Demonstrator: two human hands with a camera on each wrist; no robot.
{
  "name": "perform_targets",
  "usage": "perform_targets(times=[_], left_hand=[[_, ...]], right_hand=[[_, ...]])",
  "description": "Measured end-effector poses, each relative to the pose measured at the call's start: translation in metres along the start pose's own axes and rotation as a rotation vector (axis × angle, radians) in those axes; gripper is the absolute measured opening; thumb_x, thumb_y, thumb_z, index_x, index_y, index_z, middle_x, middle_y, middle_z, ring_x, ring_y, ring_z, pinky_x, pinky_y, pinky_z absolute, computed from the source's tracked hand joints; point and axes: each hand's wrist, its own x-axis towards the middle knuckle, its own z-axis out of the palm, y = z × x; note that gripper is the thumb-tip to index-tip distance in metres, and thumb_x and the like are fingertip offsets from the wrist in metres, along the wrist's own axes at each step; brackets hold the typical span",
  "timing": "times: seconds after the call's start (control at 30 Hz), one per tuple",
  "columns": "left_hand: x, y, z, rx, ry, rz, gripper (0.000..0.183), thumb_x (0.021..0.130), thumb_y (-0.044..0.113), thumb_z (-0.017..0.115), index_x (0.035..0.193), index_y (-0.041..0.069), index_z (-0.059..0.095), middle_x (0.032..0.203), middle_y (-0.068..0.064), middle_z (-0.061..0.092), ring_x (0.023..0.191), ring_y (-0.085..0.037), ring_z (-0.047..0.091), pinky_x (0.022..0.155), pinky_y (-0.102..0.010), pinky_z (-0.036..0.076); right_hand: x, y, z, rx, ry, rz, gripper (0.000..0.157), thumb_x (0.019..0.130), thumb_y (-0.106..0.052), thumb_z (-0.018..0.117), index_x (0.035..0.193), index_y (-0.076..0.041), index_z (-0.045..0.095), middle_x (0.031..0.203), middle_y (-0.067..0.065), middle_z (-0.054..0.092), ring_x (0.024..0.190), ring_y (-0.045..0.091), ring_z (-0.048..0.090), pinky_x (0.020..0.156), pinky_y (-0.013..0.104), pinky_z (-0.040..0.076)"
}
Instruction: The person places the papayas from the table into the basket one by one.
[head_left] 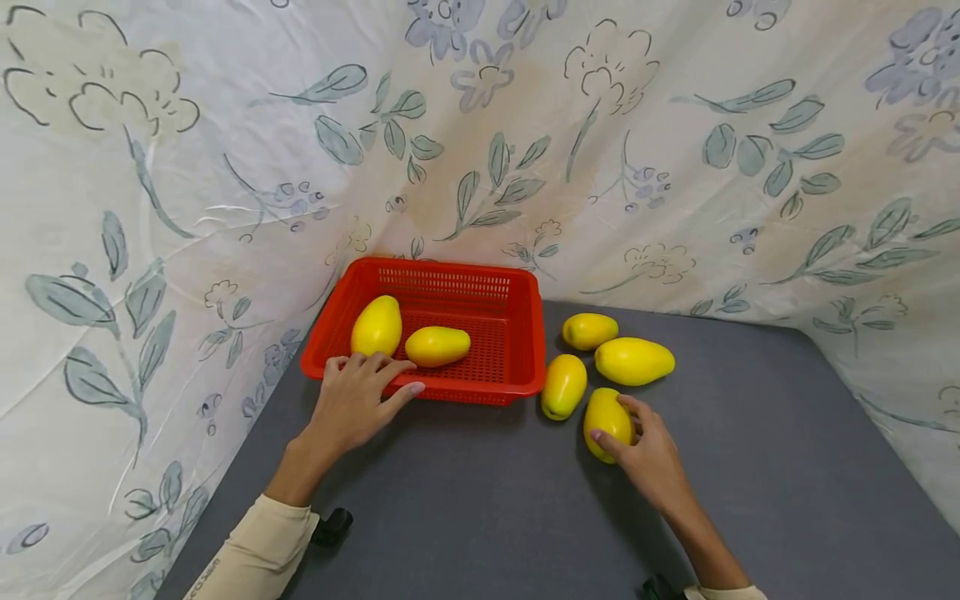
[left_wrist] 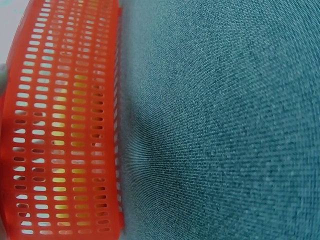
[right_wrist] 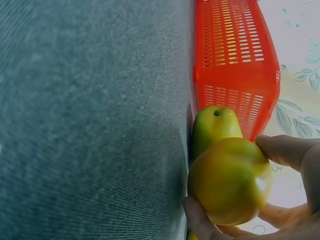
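The left hand (head_left: 356,404) rests at the near rim of the red basket (head_left: 480,387), its fingers spread and slightly bent. In the basket lie a plump yellow fruit (head_left: 377,327) and, beside it, a slimmer fruit (head_left: 438,346); these two seem done. Right of the basket, a stubby fruit (head_left: 564,387), a small fruit (head_left: 590,331) and a long fruit (head_left: 635,361) lie on the table (head_left: 450,500), apparently left to load. Farther right, the right hand (head_left: 651,454) pinches a fourth fruit (head_left: 606,417) between thumb and fingers, outside the basket.

The beige left sleeve (head_left: 255,546) bears dark lettering (head_left: 204,578), the right sleeve (head_left: 723,593) is also beige, with a black fitting (head_left: 332,527) beside each.
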Motion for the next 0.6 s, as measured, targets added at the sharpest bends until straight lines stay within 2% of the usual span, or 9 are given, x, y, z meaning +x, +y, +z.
perform_targets(times=[0.2,0.6], left_hand=[[-0.001,0.000,-0.001,-0.008,-0.010,-0.004,0.048,0.099,0.055,0.066,0.133,0.022,0.073,0.125,-0.012,0.068,0.112,-0.038,0.060,0.100,-0.062,0.037],[-0.003,-0.003,-0.003,-0.008,-0.021,0.000,0.050,0.100,0.058,0.063,0.134,0.023,0.073,0.125,-0.011,0.069,0.111,-0.038,0.061,0.100,-0.061,0.036]], right_hand=[[-0.006,-0.006,-0.002,0.058,0.049,-0.046,0.086,0.099,-0.046,0.074,0.163,-0.008,0.032,0.168,0.023,0.030,0.145,0.046,0.041,0.107,0.063,0.045],[-0.014,-0.020,-0.001,0.106,0.131,-0.107,0.083,0.100,-0.050,0.072,0.165,-0.015,0.033,0.168,0.017,0.034,0.145,0.044,0.042,0.103,0.063,0.048]])
